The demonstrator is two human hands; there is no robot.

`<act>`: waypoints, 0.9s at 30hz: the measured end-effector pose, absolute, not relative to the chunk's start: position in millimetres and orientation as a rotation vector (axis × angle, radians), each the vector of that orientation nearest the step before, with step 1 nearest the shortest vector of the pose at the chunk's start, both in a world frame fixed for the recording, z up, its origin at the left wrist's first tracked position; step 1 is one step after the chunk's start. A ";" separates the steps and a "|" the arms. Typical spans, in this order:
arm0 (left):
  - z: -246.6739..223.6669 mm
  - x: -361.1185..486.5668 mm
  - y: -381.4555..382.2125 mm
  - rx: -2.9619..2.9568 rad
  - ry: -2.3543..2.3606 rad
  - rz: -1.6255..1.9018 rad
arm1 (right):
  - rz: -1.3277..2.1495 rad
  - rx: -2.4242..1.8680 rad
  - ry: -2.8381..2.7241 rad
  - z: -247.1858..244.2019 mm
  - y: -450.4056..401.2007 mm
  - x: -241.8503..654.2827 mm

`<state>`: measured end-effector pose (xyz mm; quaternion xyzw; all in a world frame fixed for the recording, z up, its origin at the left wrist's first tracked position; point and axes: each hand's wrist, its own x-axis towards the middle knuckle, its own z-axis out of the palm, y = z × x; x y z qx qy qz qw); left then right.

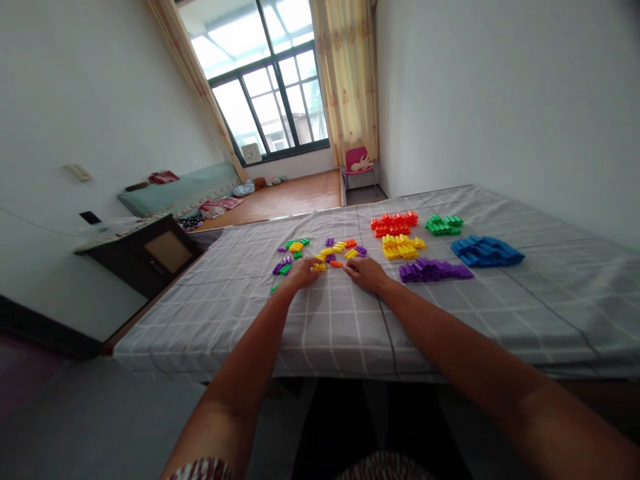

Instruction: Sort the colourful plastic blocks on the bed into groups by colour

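On the grey checked sheet (340, 320), my left hand (303, 272) has its fingers closed at a small yellow plastic piece (319, 265). My right hand (367, 274) is across from it, fingertips pinched at the right end of an orange plastic piece (337, 264). Just beyond both hands lie loose ribbed pieces, among them yellow pieces (327, 252), a purple piece (329, 242) and an orange-red piece (350, 243). Left of my left hand are green pieces (285, 270), purple pieces (277, 268) and a yellow piece (297, 247). Their exact kind is too small to tell.
To the right lie piles sorted by colour: a red pile (394, 224), a yellow pile (403, 247), a purple pile (434, 270), a green pile (444, 225) and a blue pile (487, 251). A dark cabinet (145, 257) stands left of the bed. A pink chair (358, 160) is by the curtain.
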<state>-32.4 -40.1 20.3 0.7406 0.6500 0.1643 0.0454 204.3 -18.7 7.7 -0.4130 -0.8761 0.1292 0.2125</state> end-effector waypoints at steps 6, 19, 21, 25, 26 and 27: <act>20.3 -35.8 -39.8 2.187 1.987 0.536 | 0.282 -0.887 -2.679 16.8 -15.8 207.2; 15.8 -14.8 -24.7 2.261 1.942 0.940 | 0.168 -1.320 -2.407 30.5 20.3 199.1; 8.3 -13.1 -25.9 2.265 1.906 0.982 | 0.163 -1.376 -2.414 24.3 19.6 195.5; -4.2 -15.1 -30.6 2.267 1.837 1.041 | 0.128 -1.320 -2.413 19.2 11.6 193.5; -5.5 -16.2 -31.2 2.271 1.823 1.046 | 0.110 -1.283 -2.412 21.5 9.0 194.0; -6.2 -17.1 -31.4 2.276 1.814 1.049 | 0.097 -1.226 -2.435 25.0 6.1 195.2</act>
